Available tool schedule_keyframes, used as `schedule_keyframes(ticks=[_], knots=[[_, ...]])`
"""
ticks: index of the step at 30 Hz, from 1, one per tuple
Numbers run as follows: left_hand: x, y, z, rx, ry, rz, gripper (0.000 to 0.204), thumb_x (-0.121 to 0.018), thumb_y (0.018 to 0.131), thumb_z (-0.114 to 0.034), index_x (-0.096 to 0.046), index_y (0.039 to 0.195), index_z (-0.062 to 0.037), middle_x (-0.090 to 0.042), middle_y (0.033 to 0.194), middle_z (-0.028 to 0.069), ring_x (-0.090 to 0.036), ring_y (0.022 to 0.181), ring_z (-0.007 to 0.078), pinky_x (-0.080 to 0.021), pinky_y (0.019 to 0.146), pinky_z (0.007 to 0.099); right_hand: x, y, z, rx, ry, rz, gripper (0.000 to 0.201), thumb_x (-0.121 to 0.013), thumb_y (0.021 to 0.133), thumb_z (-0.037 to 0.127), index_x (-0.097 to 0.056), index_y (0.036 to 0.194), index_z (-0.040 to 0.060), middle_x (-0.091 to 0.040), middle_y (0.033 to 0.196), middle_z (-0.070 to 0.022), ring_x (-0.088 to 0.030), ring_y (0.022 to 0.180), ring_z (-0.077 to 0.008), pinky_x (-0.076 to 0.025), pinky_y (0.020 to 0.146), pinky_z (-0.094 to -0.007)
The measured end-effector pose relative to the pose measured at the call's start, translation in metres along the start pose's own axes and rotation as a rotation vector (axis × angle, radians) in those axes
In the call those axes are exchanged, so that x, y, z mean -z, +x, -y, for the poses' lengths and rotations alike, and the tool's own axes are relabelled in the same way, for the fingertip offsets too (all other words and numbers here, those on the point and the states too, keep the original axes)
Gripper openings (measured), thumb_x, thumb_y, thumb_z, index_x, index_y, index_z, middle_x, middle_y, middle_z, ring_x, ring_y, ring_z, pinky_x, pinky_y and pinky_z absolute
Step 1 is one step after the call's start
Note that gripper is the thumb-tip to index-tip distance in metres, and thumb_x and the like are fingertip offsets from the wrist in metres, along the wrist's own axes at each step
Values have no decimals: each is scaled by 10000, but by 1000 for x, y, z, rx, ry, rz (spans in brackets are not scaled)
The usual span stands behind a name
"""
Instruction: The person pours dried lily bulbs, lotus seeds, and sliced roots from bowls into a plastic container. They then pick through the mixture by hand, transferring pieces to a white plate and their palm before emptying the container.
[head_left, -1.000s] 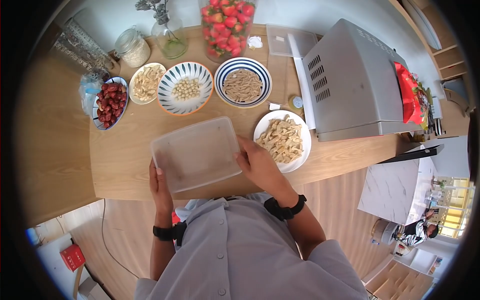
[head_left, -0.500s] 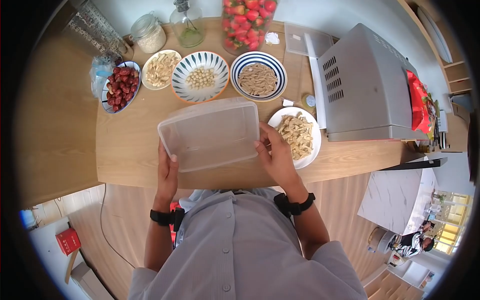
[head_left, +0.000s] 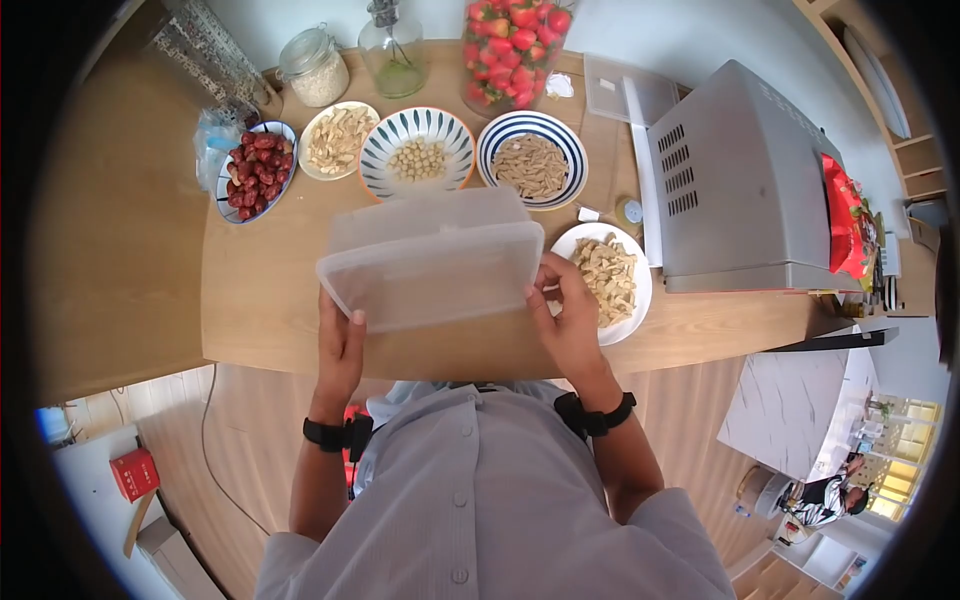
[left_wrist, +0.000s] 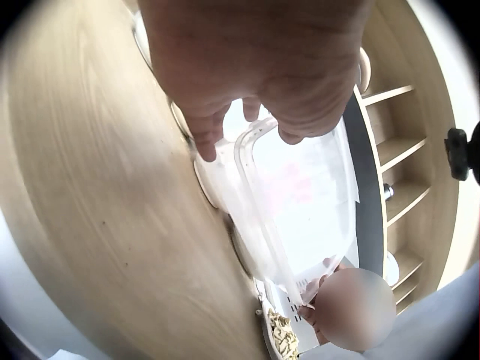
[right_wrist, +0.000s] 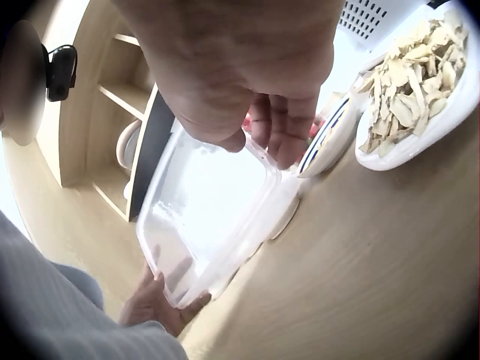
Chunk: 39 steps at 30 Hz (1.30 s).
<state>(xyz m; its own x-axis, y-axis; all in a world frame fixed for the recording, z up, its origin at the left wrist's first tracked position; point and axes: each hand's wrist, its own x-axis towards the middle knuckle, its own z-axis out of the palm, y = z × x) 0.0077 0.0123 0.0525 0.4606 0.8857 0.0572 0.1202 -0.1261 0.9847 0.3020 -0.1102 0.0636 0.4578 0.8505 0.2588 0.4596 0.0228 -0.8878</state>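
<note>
Both hands hold a translucent rectangular plastic container above the table's front part, tipped on its side with the open face towards the body. My left hand grips its left end, thumb at the rim. At the right end, my right hand pinches the rim between thumb and fingers. In the left wrist view, the container's rim runs below the left hand. The right wrist view shows the container under the right hand. Nothing shows inside it.
Behind stand a dish of red dates, a plate of pale slices, a bowl of round pale seeds and a striped bowl of brown pieces. A white plate of dried slices lies right, beside a grey appliance.
The container has been tilted up, its open face turning from upwards to the body, with both hands keeping hold of its ends. The head view has shifted somewhat.
</note>
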Motion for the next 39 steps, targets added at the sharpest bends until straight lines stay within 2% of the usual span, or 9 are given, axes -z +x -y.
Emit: schedule_keyframes(ticks=[4, 7, 10, 13, 16, 22, 25, 28, 39], knots=[[4, 0, -11, 11, 64, 27, 612, -434, 1134, -189, -220, 1669, 18, -294, 1713, 174, -277, 1583, 282, -220, 1285, 410, 4, 0, 11, -136, 15, 59, 429, -740, 924, -9, -645, 1343, 2, -611, 896, -67, -654, 761, -145, -592, 690, -288], [2, -3, -10, 28, 105, -17, 574, -417, 1144, -231, -303, 1645, 25, -342, 1694, 181, -301, 1577, 277, -230, 1281, 397, 4, -1, 15, -160, 38, 77, 456, -732, 917, -9, -653, 1366, -10, -593, 863, -46, -623, 709, -117, -563, 651, -267], [1, -8, -7, 106, 77, -14, 564, -438, 1138, -206, -321, 1639, 24, -388, 1673, 180, -354, 1552, 270, -257, 1270, 391, 5, -2, 13, -165, -22, 96, 485, -719, 919, 3, -638, 1397, -15, -586, 843, -39, -599, 677, -109, -527, 614, -263], [-8, -14, -13, 159, 44, -20, 548, -444, 1126, -158, -338, 1633, 21, -416, 1659, 174, -404, 1524, 262, -287, 1256, 381, 3, -6, 2, -227, 43, 79, 492, -718, 923, 23, -632, 1405, -17, -578, 832, -46, -586, 664, -112, -506, 603, -271], [-6, -17, -3, 185, 42, -12, 546, -440, 1112, -113, -342, 1633, 19, -418, 1660, 168, -418, 1516, 262, -297, 1250, 379, 2, -9, -4, -226, 40, 103, 500, -719, 922, 24, -625, 1412, -16, -584, 840, -53, -588, 662, -112, -516, 613, -280], [-7, -16, 15, 153, 38, -28, 544, -426, 1113, -135, -351, 1630, 17, -420, 1654, 166, -380, 1538, 263, -274, 1261, 381, 1, -15, -16, -262, 66, 176, 510, -701, 972, 55, -561, 1456, -18, -618, 839, -46, -609, 674, -86, -513, 595, -265], [-11, -15, 20, 141, 11, -38, 547, -426, 1117, -163, -354, 1629, 17, -427, 1647, 170, -391, 1530, 265, -286, 1255, 387, 2, -17, -18, -516, 348, 212, 471, -680, 1015, 86, -551, 1455, -21, -630, 836, -25, -606, 629, -68, -495, 553, -244], [-12, -12, 19, 138, -11, -40, 551, -426, 1121, -191, -357, 1627, 17, -433, 1639, 173, -402, 1522, 268, -298, 1249, 393, 3, -17, -22, -467, 337, 218, 449, -667, 1036, 104, -553, 1452, -22, -631, 842, -9, -597, 587, -55, -477, 518, -230], [-16, -14, 20, 137, -95, -48, 580, -426, 1135, -295, -367, 1621, 16, -457, 1610, 186, -443, 1493, 279, -342, 1226, 415, 3, -19, -22, -479, 386, 224, 451, -658, 1043, 108, -545, 1462, -17, -618, 833, -9, -608, 604, -59, -478, 518, -237]])
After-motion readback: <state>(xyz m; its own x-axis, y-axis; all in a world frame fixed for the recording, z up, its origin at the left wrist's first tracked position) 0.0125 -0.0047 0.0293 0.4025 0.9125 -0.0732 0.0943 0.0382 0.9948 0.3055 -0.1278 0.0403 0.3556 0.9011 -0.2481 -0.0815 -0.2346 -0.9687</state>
